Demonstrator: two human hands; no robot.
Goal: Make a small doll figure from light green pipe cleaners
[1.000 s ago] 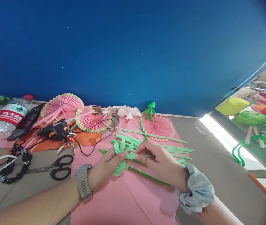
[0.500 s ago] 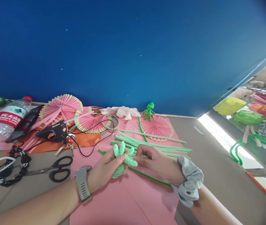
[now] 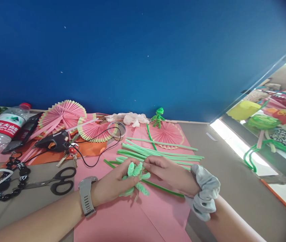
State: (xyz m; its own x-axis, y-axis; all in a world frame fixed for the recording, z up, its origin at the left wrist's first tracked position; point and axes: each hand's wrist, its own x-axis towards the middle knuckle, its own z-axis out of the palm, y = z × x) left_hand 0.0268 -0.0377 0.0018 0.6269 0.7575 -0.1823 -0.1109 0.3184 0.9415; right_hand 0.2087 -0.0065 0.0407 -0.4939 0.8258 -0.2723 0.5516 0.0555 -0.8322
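Gripping a mint-green fuzzy figure above pink paper, our left hand closes thumb and fingers around it; our right hand bends its fingertips against the figure's edge, beside green stems.

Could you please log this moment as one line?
left hand: holding pale green fuzzy piece | right hand: fingertips at its upper edge | beyond: green strips, small green figure

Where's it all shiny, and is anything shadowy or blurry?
In the head view, glare whitens the strip right of the blue wall; a faint shadow falls on the pink paper near the right hand; the green thing in the left hand looks slightly blurry.
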